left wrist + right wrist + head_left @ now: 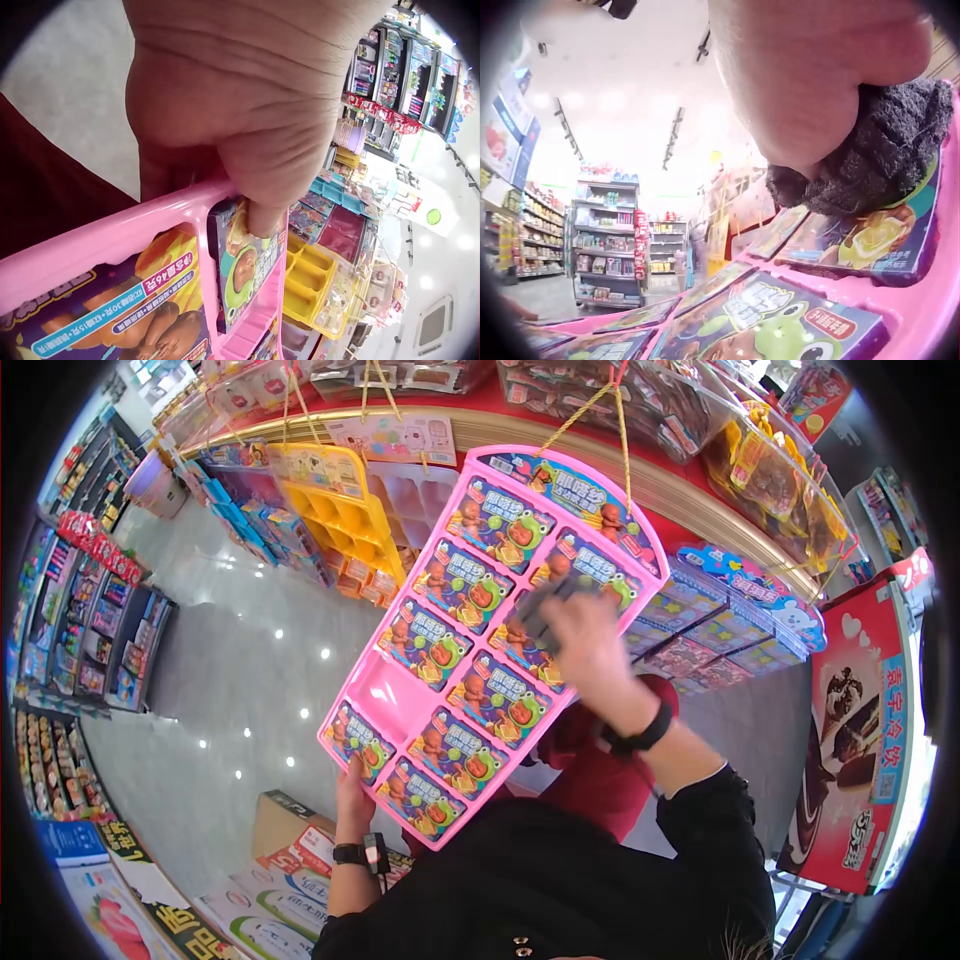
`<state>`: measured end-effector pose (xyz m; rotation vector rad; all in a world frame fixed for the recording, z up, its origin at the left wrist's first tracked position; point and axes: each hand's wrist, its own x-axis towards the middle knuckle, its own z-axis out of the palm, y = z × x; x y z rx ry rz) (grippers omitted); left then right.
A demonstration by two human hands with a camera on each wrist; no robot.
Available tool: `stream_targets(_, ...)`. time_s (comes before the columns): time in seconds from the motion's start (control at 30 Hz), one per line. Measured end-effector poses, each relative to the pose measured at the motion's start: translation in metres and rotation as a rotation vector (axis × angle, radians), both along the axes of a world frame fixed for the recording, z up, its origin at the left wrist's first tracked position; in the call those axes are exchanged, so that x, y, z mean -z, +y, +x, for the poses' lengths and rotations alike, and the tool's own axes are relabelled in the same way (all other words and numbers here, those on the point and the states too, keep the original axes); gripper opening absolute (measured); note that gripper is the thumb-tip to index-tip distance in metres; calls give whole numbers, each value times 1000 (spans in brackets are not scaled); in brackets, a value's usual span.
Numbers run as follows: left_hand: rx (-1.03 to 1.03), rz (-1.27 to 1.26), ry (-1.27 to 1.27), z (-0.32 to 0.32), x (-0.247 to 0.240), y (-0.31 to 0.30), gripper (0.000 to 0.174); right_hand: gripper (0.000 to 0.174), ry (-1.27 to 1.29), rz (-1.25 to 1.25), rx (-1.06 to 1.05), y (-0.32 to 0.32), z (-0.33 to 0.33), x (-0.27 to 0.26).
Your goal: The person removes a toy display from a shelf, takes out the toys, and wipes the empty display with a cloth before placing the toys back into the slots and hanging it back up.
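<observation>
A pink plastic display tray hangs tilted from a yellow cord in the head view. Colourful boxes printed with a frog-hooded figure fill most of its compartments, and one compartment on the left side is bare. My left hand grips the tray's lower left edge, its thumb lying over a box in the left wrist view. In my right hand, blurred in the head view, is a bunched dark grey cloth. The cloth lies against the front of a box in the tray's upper right part.
A yellow compartment tray hangs left of the pink one, beside other hanging packs. Clear bins of packets line the shelf above. An ice cream freezer stands at right, cartons at lower left, stocked shelves beyond the aisle.
</observation>
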<state>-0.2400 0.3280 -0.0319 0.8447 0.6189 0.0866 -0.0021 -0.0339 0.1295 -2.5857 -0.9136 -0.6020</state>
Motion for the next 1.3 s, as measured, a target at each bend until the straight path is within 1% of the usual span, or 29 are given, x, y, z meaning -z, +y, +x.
stream_targets(0.07,-16,15,-14,0,-3,-1,40,44,276,-172,-242,19,-49,19)
stream_targets(0.13,-19,57,-10,0,-10,-1,41,40,379,-39,-594,35,-105,58)
stream_targets(0.17,-16,60,-10,-1,-10,-1,41,40,379,-35,-592,33,-98,56)
stream_targets(0.23,-17,37,3,-5,-10,-1,42,36,245,32,-526,28,-65,34)
stream_targets(0.27,-13,35,5,-5,-9,1,42,37,221,50,-468,22,-43,3)
stream_targets(0.3,-9,29,9,-5,-8,2,41,40,109,53,-276,10,-23,-1)
stream_targets(0.37,-21,15,15,-4,-4,1,41,48,-65,127,19,-16,24,-2)
stream_targets(0.4,-30,30,-4,-1,-2,-2,40,54,-106,117,147,-24,31,-16)
stream_targets(0.43,-49,49,-14,-1,-2,-3,39,57,-196,131,195,-30,38,-25)
stream_targets(0.47,-84,52,8,-5,-1,-4,39,62,-172,162,266,-32,34,-30)
stream_targets(0.53,-52,23,22,-4,-1,-3,37,60,-145,205,296,-24,20,-21)
stream_targets(0.6,-67,43,31,1,-8,-4,37,59,53,209,149,-11,-10,4)
stream_targets(0.67,-79,62,44,-4,-12,-6,37,58,249,158,-161,1,-49,38)
stream_targets(0.7,-63,88,20,-4,-14,-4,37,57,469,139,-288,7,-74,32)
stream_targets(0.73,-44,112,-5,-4,-15,-4,37,56,653,135,-435,1,-91,43)
stream_targets(0.77,-46,138,-8,-4,-18,-5,37,52,774,210,-477,-1,-106,44)
stream_targets(0.8,-54,141,-1,-4,-17,-3,37,52,781,210,-486,-7,-112,45)
stream_targets(0.87,-41,266,4,-6,-13,-2,38,45,1021,341,-337,-32,-117,47)
stream_targets(0.9,-59,363,35,-7,-12,1,52,42,1058,348,-219,-46,-117,52)
stream_targets(0.93,-48,359,34,-3,-21,-1,52,40,1089,355,-97,-61,-117,59)
stream_targets(0.97,-122,710,219,1,-31,-3,58,36,1066,246,2,-76,-115,66)
stream_targets(1.0,-195,1063,400,6,-37,-5,64,36,1063,251,17,-81,-114,73)
stream_targets(1.03,-267,1365,341,9,-40,-2,70,35,1160,310,95,-84,-113,80)
stream_targets(1.07,-253,1366,332,11,-42,-4,70,35,1257,371,172,-85,-112,85)
stream_targets(1.1,-147,1454,194,22,-69,-15,68,42,1537,524,179,-80,-108,86)
stream_targets(1.13,-42,1536,55,33,-93,-27,66,42,1535,532,184,-71,-107,91)
stream_targets(1.2,202,1552,-137,56,-116,-60,63,45,1579,628,-13,-51,-106,109)
stream_targets(1.23,311,1568,-246,67,-123,-81,63,45,1574,641,-4,-40,-105,116)
stream_targets(1.3,538,1534,-345,84,-130,-119,76,47,1624,903,-87,-23,-100,126)
